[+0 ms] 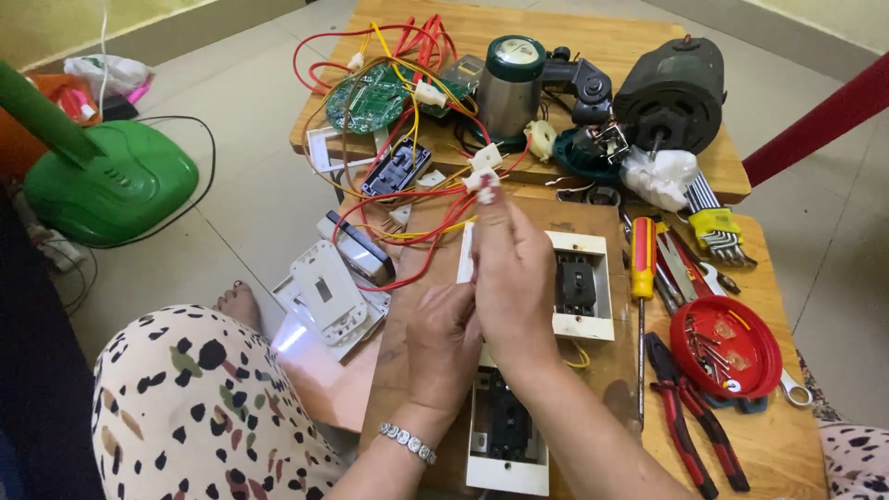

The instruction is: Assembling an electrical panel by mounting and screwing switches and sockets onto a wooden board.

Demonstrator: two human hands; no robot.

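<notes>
Both hands raised over the middle of the wooden desk (787, 444). Right hand (514, 278) upright, fingers closed in a pinch on a small white connector (485, 188) at the end of the red and yellow wires (421, 227), which trail off toward 10 o'clock to a green circuit board (370, 97). Left hand (444, 347) just below and touching the right, fingers curled shut around something white and flat (466, 252); exactly what, hard to tell.

Best done slowly: pinch kept on the plastic body of the connector, not on the wires, pull kept in line with the leads. Some slack probably worth keeping, since the tangle at 11 o'clock could snag.

White switch box (582, 287) just at 3 o'clock of the hands, another (505, 435) at 6 o'clock. Yellow-and-red screwdriver (643, 259), red pliers (685, 417) and a red lid of screws (727, 347) within reach farther toward 3 to 4 o'clock.
</notes>
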